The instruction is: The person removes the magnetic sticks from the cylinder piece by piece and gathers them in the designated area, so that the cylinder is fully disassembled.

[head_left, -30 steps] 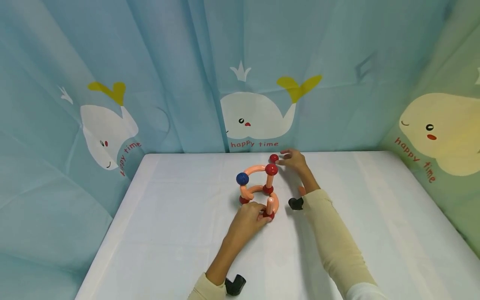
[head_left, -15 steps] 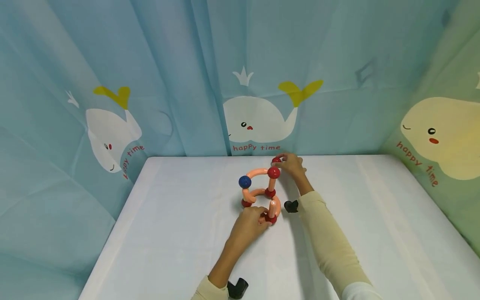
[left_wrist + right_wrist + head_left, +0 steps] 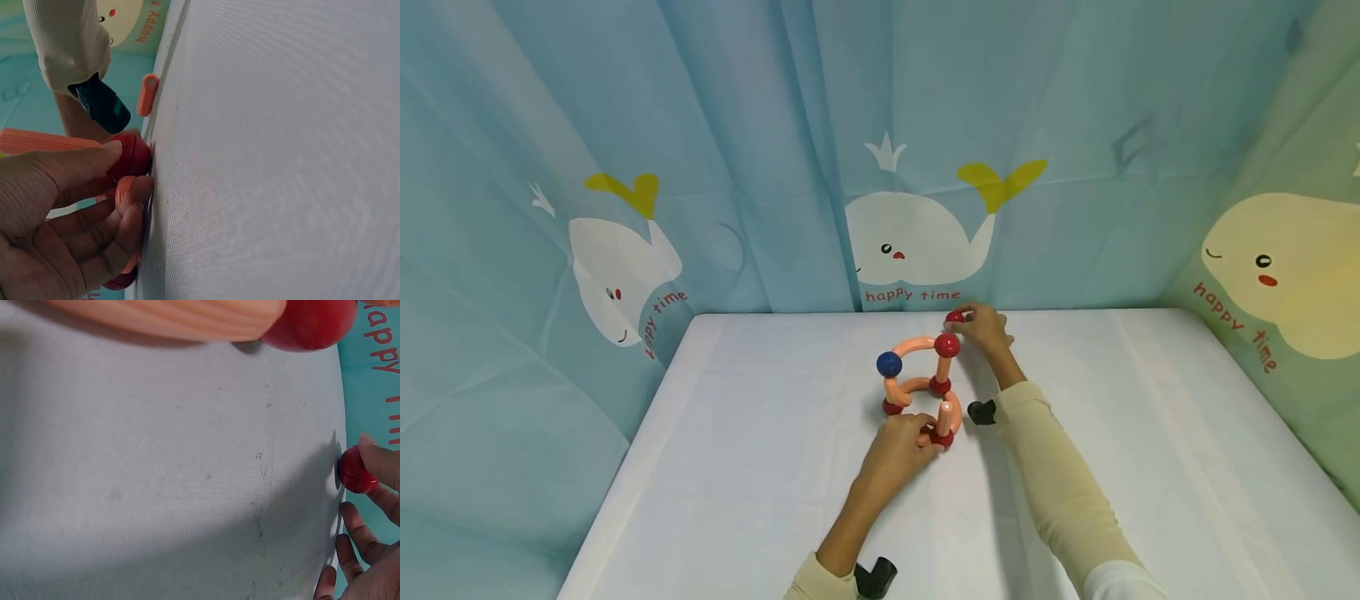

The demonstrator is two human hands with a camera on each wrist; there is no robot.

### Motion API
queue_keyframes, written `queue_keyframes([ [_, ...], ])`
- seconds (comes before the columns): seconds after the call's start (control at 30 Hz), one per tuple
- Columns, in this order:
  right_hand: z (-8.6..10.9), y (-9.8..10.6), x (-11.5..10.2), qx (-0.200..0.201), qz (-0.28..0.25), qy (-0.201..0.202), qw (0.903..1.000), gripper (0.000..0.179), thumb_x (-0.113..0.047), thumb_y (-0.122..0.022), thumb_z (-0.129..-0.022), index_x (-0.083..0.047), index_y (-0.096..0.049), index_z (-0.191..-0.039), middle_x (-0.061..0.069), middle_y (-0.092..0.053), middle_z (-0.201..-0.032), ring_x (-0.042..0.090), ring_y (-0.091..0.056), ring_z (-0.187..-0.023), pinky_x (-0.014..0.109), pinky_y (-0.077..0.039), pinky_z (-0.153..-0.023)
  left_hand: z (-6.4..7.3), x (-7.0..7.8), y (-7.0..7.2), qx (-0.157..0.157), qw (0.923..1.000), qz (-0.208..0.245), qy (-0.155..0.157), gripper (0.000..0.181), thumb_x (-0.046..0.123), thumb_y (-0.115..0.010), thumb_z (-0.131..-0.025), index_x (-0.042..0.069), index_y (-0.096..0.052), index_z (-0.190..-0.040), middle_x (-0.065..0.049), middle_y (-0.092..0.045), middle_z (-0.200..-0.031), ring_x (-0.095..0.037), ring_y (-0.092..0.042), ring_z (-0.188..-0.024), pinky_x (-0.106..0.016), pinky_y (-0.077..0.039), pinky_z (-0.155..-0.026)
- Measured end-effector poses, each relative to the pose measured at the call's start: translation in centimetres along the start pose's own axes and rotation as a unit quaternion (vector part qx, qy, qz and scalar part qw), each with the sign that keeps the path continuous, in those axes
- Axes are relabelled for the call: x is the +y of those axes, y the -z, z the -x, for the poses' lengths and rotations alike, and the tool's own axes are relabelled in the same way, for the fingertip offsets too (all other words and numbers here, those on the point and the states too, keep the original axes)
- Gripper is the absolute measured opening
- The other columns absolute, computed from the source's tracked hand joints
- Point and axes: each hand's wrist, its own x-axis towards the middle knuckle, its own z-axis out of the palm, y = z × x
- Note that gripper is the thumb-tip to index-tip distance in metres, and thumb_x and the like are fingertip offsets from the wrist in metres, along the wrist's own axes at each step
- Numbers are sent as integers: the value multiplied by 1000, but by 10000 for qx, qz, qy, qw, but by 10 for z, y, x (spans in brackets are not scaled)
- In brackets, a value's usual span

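Observation:
A frame of peach-coloured rods and balls stands mid-table: curved rods [image 3: 914, 342], a blue ball [image 3: 889, 364] and a red ball [image 3: 947, 346] on top, more red balls below. My left hand [image 3: 895, 454] holds its near bottom corner, thumb on the red ball [image 3: 132, 156] there and fingers around a curved rod [image 3: 125, 190]. From that ball an upright straight rod [image 3: 945, 418] rises with a bare top end. Behind the frame, near the table's back edge, my right hand [image 3: 987, 329] pinches a loose red ball [image 3: 357, 470] between thumb and finger, its other fingertips at the tabletop.
A loose peach rod [image 3: 147, 95] lies on the table beyond the frame in the left wrist view; in the head view the right sleeve [image 3: 1060, 475] hides it. A blue curtain [image 3: 760, 167] with whale prints hangs right behind the white table [image 3: 722, 467].
My right hand has closed in on the loose red ball at the back and now pinches it. The left hand keeps its hold on the frame, which stays in place.

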Motion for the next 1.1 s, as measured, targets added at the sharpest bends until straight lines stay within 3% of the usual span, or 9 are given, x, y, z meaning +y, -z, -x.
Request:
queue_keyframes([
  [0.2,2,3,2,6,43,-17,10000,47,-31,-71,-88,-8,-60,-126,21,-57,-128,44,-36,-129,73,-20,-102,0,2,-2,-12,10000,5,-44,26,16,-82,-79,9,-73,-103,3,-67,-80,-2,-47,-66,-12,-36,-55],
  [0.33,4,9,4,-117,-32,15,9999,53,-33,-71,-88,-6,-56,-131,22,-55,-132,44,-37,-130,72,-21,-105,0,4,-4,-63,10000,22,13,29,17,-82,-79,9,-73,-105,0,-73,-93,-4,-52,-71,-13,-40,-59],
  [0.5,9,28,4,-305,-496,191,9981,52,-28,-64,-94,1,-51,-135,29,-50,-139,44,-45,-130,56,-37,-108,0,4,-5,-88,9999,99,101,29,18,-82,-79,10,-73,-105,0,-72,-92,-5,-54,-72,-14,-42,-60],
  [0.6,20,46,1,-363,-867,261,9952,49,-29,-56,-99,3,-50,-135,30,-47,-142,43,-46,-131,55,-38,-108,0,2,-5,-43,9999,97,128,30,19,-82,-79,11,-73,-106,0,-73,-94,-4,-56,-74,-14,-44,-62],
  [0.77,59,78,-8,-196,-1081,553,9924,52,-39,-51,-101,3,-52,-132,29,-55,-132,41,-53,-124,56,-39,-107,2,1,-5,5,9998,83,184,30,20,-83,-78,12,-74,-106,0,-74,-96,-3,-56,-74,-14,-44,-63],
  [0.9,98,93,-14,-136,-894,1134,9894,49,-41,-51,-101,3,-59,-120,24,-64,-114,36,-61,-108,50,-46,-98,2,0,-4,57,9994,225,264,28,18,-83,-78,11,-74,-104,1,-72,-90,-4,-54,-70,-15,-42,-60],
  [1.0,125,97,-16,-528,-549,1613,9840,41,-37,-54,-100,1,-63,-110,15,-68,-99,28,-64,-96,42,-50,-88,1,1,-4,80,9990,263,350,27,19,-82,-79,12,-74,-104,2,-72,-89,-4,-54,-70,-16,-42,-59],
  [1.1,147,94,-14,-1247,-163,2048,9707,31,-32,-61,-97,-3,-65,-109,6,-69,-94,21,-64,-90,35,-52,-80,1,3,-3,43,9984,229,511,28,21,-81,-80,13,-74,-106,4,-73,-90,-3,-56,-71,-16,-43,-60],
])
